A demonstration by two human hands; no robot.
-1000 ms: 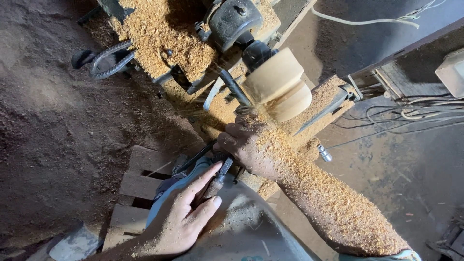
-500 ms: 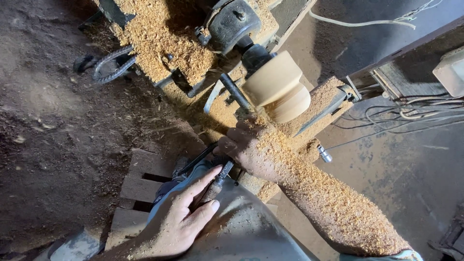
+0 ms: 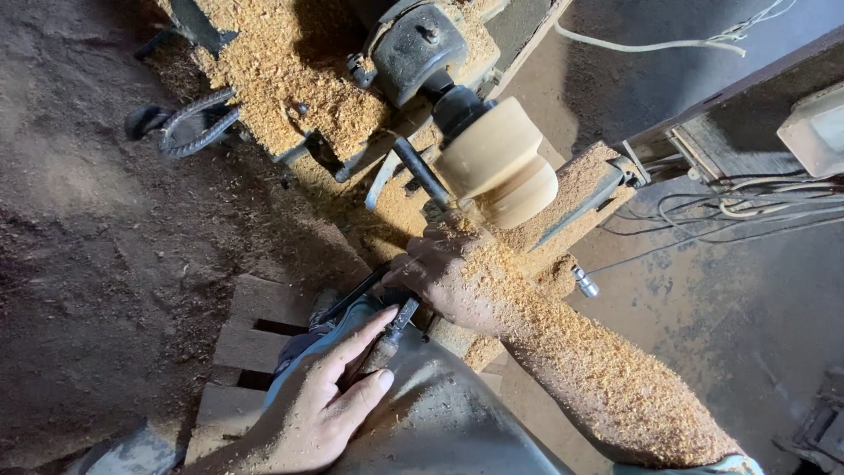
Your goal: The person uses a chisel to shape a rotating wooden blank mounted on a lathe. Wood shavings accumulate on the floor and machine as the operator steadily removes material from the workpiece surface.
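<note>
**Right hand nearest the turning block**

While the pale wooden block [image 3: 495, 171] sits on the lathe spindle up and ahead of you, your right hand [image 3: 444, 277] closes on the chisel [image 3: 391, 330] just below it; your left hand [image 3: 316, 409] clasps the handle end, the tool's axis pointing up toward the block.

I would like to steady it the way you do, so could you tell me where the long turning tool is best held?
Probably at both ends. The turning tool runs from the lap up to the pale wooden workpiece. The left hand takes the handle end from below, fingers along it; the right hand, coated in shavings, closes over the shaft near the workpiece from above. A single grip at the handle would likely leave the tip loose.
</note>
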